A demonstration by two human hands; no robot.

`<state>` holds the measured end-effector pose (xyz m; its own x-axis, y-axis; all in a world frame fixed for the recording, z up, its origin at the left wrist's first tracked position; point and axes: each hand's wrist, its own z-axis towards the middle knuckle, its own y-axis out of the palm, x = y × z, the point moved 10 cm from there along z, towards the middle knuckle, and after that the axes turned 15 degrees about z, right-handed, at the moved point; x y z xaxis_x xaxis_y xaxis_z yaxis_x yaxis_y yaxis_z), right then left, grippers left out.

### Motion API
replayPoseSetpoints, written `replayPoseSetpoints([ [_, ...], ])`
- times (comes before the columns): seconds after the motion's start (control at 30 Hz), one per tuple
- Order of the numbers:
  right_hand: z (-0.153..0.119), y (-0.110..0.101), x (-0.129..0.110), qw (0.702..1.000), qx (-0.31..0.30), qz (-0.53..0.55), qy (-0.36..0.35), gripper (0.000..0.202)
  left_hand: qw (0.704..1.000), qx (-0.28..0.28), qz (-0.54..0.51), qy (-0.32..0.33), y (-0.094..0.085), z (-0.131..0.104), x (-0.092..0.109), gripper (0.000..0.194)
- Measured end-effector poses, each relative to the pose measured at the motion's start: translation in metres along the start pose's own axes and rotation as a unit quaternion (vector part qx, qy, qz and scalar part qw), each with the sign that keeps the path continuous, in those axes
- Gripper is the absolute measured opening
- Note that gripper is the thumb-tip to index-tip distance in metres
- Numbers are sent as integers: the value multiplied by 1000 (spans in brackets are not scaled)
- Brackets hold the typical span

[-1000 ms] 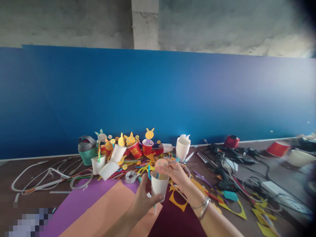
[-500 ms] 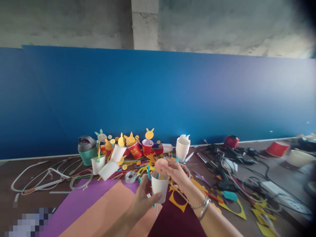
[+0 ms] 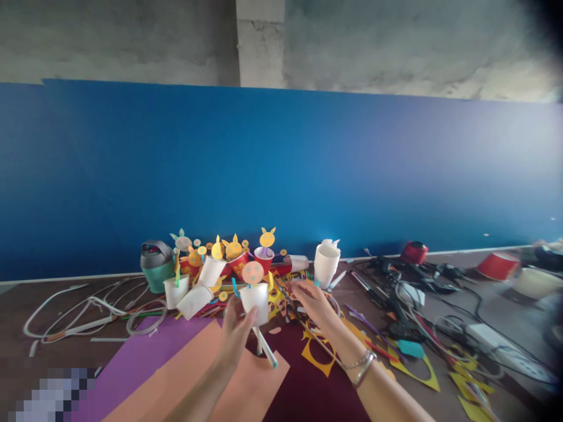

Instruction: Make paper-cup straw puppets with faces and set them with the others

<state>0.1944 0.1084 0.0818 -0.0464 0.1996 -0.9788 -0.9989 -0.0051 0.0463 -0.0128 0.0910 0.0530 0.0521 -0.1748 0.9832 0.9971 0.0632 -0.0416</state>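
My left hand (image 3: pixel 237 325) is wrapped round a white paper cup (image 3: pixel 256 302) above the coloured sheets. A round pink paper face (image 3: pixel 253 272) stands up from the cup, with a blue and a yellow bent piece at its sides and a pale straw (image 3: pixel 267 349) sticking out below. My right hand (image 3: pixel 310 296), bracelets at the wrist, is apart from the cup, over the paper scraps and sticks. Its fingers are bent together; whatever may lie between them is too small to make out.
Decorated cups (image 3: pixel 212 271) stand and lie behind, beside a green lidded container (image 3: pixel 157 266). Stacked white cups (image 3: pixel 326 264) stand right of centre. Black cables, a glue gun (image 3: pixel 400 322) and a white power strip (image 3: pixel 505 351) lie on the right; white cables on the left.
My left hand and the cup have moved left and up. My right hand has let go of the pink face, which now stands above the cup.
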Motion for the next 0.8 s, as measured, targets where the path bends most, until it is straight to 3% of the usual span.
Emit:
replayPoseSetpoints([
  [0.17,-1,14,21,980,-78,-182,10,24,992,111,56,0,-38,18,-10,53],
  [0.33,-25,43,22,934,-157,-321,9,22,969,136,206,12,-45,16,-7,44],
  [0.47,-45,72,24,918,-207,-338,11,18,916,186,349,57,-48,8,7,50],
  [0.63,-54,86,27,906,-175,-386,-21,32,872,198,436,100,-48,8,10,47],
  [0.8,-52,78,32,884,-144,-444,-8,39,850,214,463,132,-50,9,9,46],
])
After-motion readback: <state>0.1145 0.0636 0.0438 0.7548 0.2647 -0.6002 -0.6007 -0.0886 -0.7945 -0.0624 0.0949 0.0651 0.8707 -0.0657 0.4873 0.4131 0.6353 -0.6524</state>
